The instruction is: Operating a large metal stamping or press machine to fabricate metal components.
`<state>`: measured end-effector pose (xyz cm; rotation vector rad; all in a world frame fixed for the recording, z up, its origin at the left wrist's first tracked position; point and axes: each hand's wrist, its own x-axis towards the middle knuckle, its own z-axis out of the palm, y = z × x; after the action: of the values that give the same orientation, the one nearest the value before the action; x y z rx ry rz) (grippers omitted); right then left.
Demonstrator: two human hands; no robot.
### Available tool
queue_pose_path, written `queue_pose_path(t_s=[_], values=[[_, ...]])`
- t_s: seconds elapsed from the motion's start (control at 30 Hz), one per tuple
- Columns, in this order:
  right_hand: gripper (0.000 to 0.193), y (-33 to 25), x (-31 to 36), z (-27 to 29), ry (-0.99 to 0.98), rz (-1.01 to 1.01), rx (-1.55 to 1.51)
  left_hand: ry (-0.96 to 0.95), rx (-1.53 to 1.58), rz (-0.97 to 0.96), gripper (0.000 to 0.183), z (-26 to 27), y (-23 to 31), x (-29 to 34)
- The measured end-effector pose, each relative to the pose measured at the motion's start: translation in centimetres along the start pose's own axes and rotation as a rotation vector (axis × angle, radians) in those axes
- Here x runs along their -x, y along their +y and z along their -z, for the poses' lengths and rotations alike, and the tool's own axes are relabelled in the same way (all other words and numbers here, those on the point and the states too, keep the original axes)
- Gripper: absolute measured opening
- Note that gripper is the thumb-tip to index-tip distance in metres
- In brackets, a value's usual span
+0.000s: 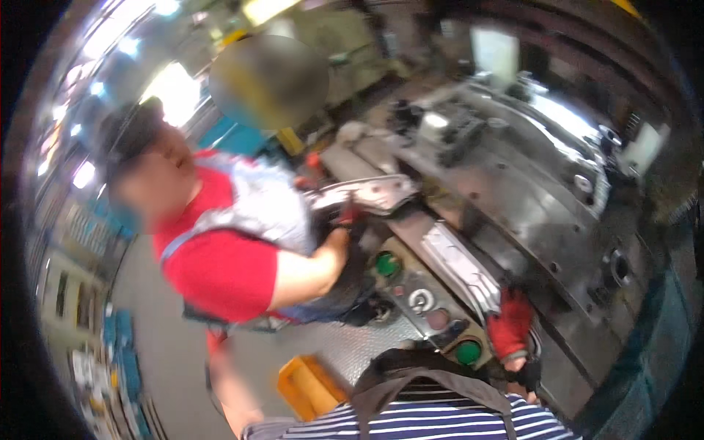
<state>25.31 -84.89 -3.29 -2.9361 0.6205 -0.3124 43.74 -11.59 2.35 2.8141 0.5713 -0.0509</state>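
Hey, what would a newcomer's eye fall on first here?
Probably the co-worker's bright red shirt, left of centre. Next, the wearer's red-gloved right hand, at the near end of a pale metal part. Two round green discs also stand out on the panel beside that part.

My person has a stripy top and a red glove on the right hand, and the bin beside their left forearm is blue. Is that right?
Nearly! The bin beside their left forearm is orange, not blue, as the head view shows. The stripy top and the red glove on the right hand are right.
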Motion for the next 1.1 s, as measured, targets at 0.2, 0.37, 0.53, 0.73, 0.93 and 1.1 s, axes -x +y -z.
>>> queue_pose_path(t_s=[0.2, 0.37, 0.53, 0.73, 0.93, 1.1], values=[[0.075, -0.1, -1.1, 3.8, -0.125, -0.130, -0.075, -0.577, 0.720, 0.528, 0.025, -19.3, -2.1, 14.0], [0.074, -0.5, -0.7, 3.2, -0.094, -0.150, -0.031, -0.705, -0.027, -0.539, 0.050, -26.8, 10.8, 12.9], [0.077, -1.0, -0.8, 3.2, -0.146, -0.087, 0.026, -0.938, 0.516, -0.637, 0.048, -17.5, 31.1, 18.2], [0.065, 0.2, -1.6, 3.4, -0.165, -0.113, -0.166, -1.732, 1.267, -0.123, 0.038, -20.7, 44.0, 24.4], [0.069, 1.1, -0.6, 2.5, 0.085, -0.062, -0.079, -2.157, 1.088, 0.004, 0.051, -28.4, 49.2, 28.9], [0.062, 2.8, 5.0, 5.4, 0.265, -0.163, -0.354, -1.939, 1.141, 0.035, 0.042, -23.4, 50.3, 32.6]])
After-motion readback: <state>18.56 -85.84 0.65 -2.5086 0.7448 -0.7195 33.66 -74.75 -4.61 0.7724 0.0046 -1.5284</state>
